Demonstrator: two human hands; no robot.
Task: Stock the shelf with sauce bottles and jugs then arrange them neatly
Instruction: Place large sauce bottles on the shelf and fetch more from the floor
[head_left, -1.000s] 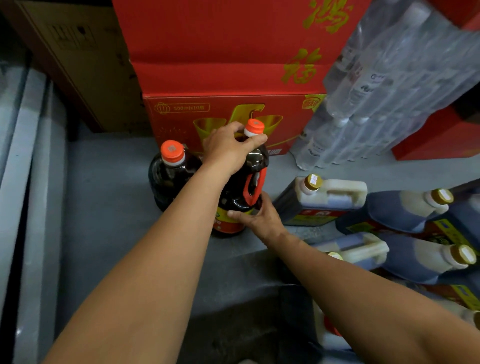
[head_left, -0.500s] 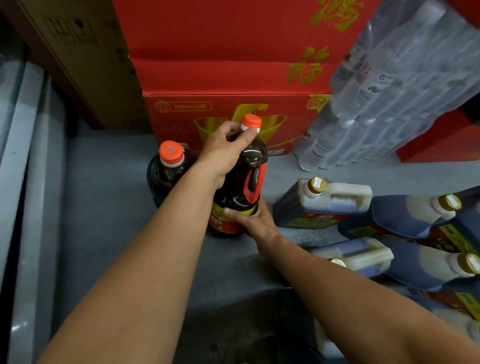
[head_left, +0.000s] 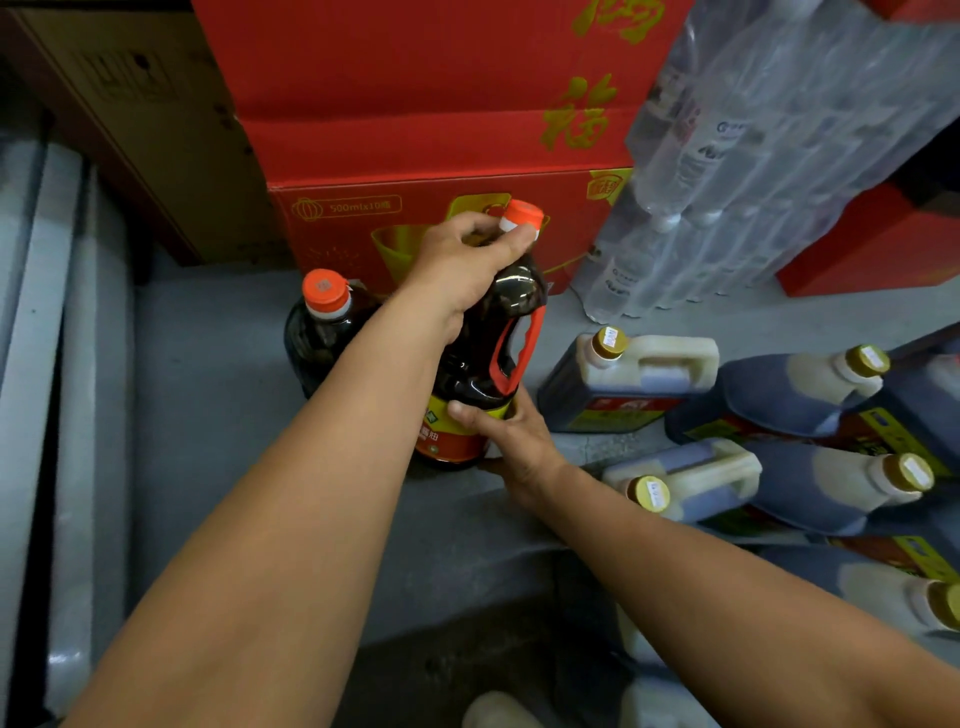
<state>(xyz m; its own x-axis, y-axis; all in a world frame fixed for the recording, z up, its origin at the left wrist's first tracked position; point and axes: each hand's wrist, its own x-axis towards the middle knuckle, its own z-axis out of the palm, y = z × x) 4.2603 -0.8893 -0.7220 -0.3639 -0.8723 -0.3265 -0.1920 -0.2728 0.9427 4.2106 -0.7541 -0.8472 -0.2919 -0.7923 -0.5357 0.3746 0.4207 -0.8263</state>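
Observation:
A dark sauce bottle (head_left: 488, 358) with an orange cap, red handle and yellow-red label stands on the grey shelf (head_left: 208, 395). My left hand (head_left: 467, 265) grips its neck just under the cap. My right hand (head_left: 511, 441) holds its lower body at the label. A second dark bottle (head_left: 322, 327) with an orange cap stands just left of it, partly hidden by my left forearm. Several dark jugs with gold caps (head_left: 628, 379) lie and lean to the right.
Red cartons (head_left: 441, 119) are stacked right behind the bottles, a brown carton (head_left: 156, 130) at the back left. Shrink-wrapped water bottles (head_left: 753, 156) lean at the back right. Grey shelf rails (head_left: 47, 364) run down the left side.
Both hands keep their hold on the bottle. It has shifted slightly toward the second bottle, and the view has drifted a little.

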